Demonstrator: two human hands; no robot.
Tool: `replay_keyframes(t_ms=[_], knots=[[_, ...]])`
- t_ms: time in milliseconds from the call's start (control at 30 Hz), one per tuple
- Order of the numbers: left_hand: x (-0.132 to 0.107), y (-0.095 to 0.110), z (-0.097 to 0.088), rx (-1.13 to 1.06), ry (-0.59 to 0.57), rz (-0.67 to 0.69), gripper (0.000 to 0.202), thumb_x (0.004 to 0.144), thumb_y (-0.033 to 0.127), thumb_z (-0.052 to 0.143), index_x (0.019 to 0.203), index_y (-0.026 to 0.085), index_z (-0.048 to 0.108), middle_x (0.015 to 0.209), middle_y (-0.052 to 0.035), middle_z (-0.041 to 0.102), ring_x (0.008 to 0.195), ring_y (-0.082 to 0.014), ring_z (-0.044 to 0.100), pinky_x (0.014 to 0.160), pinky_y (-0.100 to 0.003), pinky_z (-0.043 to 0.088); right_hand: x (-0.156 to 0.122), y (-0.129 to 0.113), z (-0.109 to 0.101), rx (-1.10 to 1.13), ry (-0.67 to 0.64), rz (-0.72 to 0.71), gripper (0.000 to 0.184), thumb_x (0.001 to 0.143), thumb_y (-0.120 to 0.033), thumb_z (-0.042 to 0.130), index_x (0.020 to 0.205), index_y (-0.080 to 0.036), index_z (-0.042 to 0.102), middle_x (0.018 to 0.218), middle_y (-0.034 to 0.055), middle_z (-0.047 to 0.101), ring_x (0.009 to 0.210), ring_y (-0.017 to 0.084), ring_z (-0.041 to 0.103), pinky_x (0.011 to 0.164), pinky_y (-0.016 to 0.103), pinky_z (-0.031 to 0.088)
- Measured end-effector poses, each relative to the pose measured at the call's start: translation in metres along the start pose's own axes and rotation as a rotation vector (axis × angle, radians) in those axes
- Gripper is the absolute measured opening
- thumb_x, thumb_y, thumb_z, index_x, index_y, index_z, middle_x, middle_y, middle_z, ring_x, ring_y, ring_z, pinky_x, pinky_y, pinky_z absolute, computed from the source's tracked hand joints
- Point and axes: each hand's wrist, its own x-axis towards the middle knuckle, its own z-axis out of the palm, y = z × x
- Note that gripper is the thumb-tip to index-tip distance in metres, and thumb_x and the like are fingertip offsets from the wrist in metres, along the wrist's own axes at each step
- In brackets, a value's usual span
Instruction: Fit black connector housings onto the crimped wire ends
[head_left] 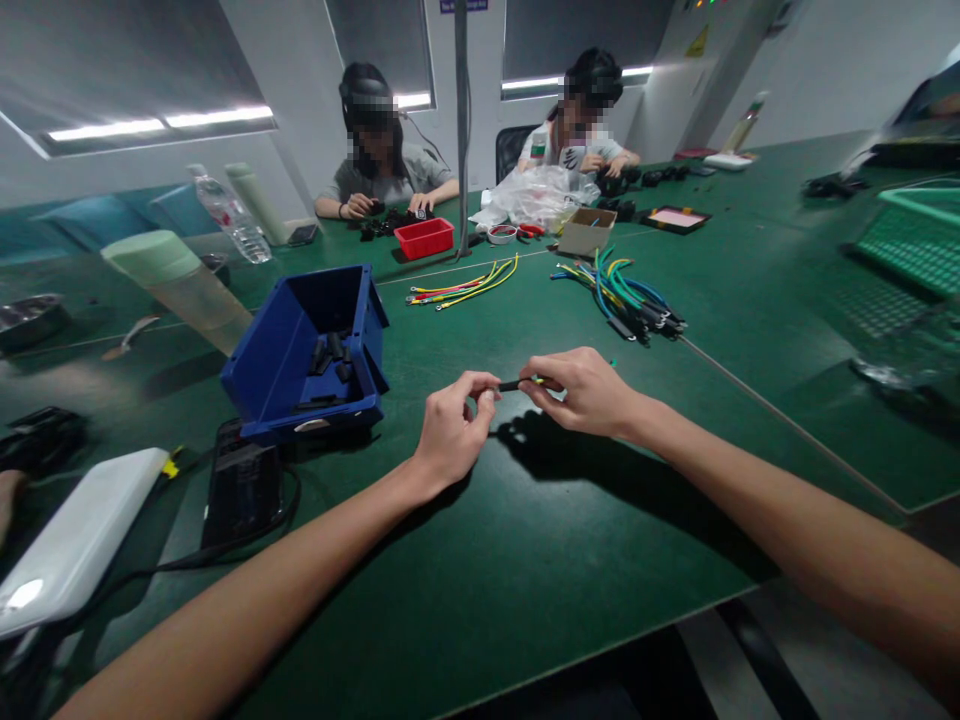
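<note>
One black tube is gripped finger-and-thumb by the left hand and right hand, above a green table; two people sit opposite, before dark blinds.

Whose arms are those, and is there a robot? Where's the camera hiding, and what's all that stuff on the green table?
No robot here, just a person's own bare hands! The one picture comes from a camera worn on their head, looking forward and down, so you see almost what they see. The left hand and right hand pinch a thin black piece between them, above the green table. On the table, a blue bin holds small black pieces. Farther back lie a few thin wires, mostly yellow, and a bigger bundle of colourful wires. Two other people sit across the table.
</note>
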Motion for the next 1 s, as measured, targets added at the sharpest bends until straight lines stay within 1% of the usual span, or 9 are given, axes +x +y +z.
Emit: replay_keyframes(t_ms=[133, 233, 367, 467, 600, 867, 933, 1000], knots=[[0.002, -0.002, 0.000, -0.152, -0.029, -0.099, 0.017, 0.089, 0.027, 0.053, 0.097, 0.018, 0.064, 0.087, -0.0052, 0.071, 0.075, -0.0152, 0.065, 0.064, -0.025, 0.048, 0.000, 0.000, -0.001, -0.056, 0.000, 0.012, 0.023, 0.089, -0.028, 0.046, 0.087, -0.018, 0.066, 0.069, 0.0039, 0.067, 0.056, 0.013, 0.053, 0.057, 0.027, 0.026], [0.005, -0.005, 0.002, -0.297, -0.066, -0.203, 0.017, 0.087, 0.030, 0.057, 0.095, 0.016, 0.063, 0.084, -0.0055, 0.071, 0.071, -0.0143, 0.064, 0.057, -0.023, 0.047, -0.001, 0.000, -0.002, -0.147, 0.006, 0.022, 0.024, 0.090, -0.030, 0.045, 0.087, -0.019, 0.066, 0.071, 0.0041, 0.067, 0.058, 0.014, 0.054, 0.056, 0.029, 0.022], [0.010, -0.008, 0.005, -0.497, -0.092, -0.334, 0.018, 0.083, 0.030, 0.061, 0.091, 0.014, 0.060, 0.079, -0.0056, 0.070, 0.064, -0.0119, 0.061, 0.050, -0.020, 0.043, -0.001, 0.001, -0.001, -0.241, -0.017, 0.045, 0.030, 0.093, -0.039, 0.044, 0.091, -0.019, 0.066, 0.076, 0.0050, 0.069, 0.063, 0.015, 0.057, 0.055, 0.030, 0.019], [0.012, -0.009, 0.006, -0.580, -0.093, -0.377, 0.018, 0.082, 0.030, 0.063, 0.089, 0.014, 0.059, 0.078, -0.0055, 0.070, 0.064, -0.0116, 0.061, 0.049, -0.019, 0.043, 0.000, 0.001, 0.000, -0.266, -0.051, 0.059, 0.034, 0.094, -0.045, 0.044, 0.099, -0.021, 0.066, 0.082, 0.0050, 0.071, 0.065, 0.016, 0.058, 0.055, 0.029, 0.018], [0.010, -0.009, 0.007, -0.568, -0.117, -0.350, 0.021, 0.083, 0.033, 0.062, 0.093, 0.016, 0.055, 0.080, -0.0041, 0.069, 0.067, -0.0116, 0.061, 0.050, -0.020, 0.043, 0.001, 0.000, -0.001, -0.259, -0.098, 0.044, 0.032, 0.096, -0.045, 0.042, 0.106, -0.025, 0.066, 0.084, 0.0039, 0.071, 0.064, 0.014, 0.058, 0.054, 0.029, 0.018], [0.004, -0.012, 0.008, -0.464, -0.126, -0.265, 0.019, 0.089, 0.033, 0.056, 0.098, 0.017, 0.052, 0.084, -0.0035, 0.068, 0.069, -0.0110, 0.061, 0.053, -0.020, 0.043, 0.000, 0.001, -0.002, -0.245, -0.124, 0.034, 0.036, 0.096, -0.046, 0.040, 0.103, -0.023, 0.068, 0.082, 0.0040, 0.071, 0.064, 0.014, 0.057, 0.054, 0.029, 0.017], [0.003, -0.009, 0.007, -0.406, -0.130, -0.215, 0.018, 0.091, 0.032, 0.054, 0.100, 0.018, 0.052, 0.088, -0.0044, 0.069, 0.073, -0.0117, 0.062, 0.055, -0.021, 0.044, 0.000, 0.002, -0.002, -0.244, -0.123, 0.030, 0.037, 0.096, -0.046, 0.040, 0.103, -0.023, 0.068, 0.081, 0.0040, 0.070, 0.063, 0.013, 0.057, 0.055, 0.029, 0.017], [0.002, -0.005, 0.006, -0.286, -0.127, -0.147, 0.016, 0.091, 0.030, 0.054, 0.101, 0.018, 0.054, 0.094, -0.0052, 0.069, 0.078, -0.0129, 0.064, 0.060, -0.022, 0.046, 0.000, 0.002, -0.003, -0.243, -0.120, 0.030, 0.038, 0.096, -0.046, 0.039, 0.103, -0.023, 0.069, 0.080, 0.0039, 0.070, 0.062, 0.013, 0.056, 0.055, 0.029, 0.017]])
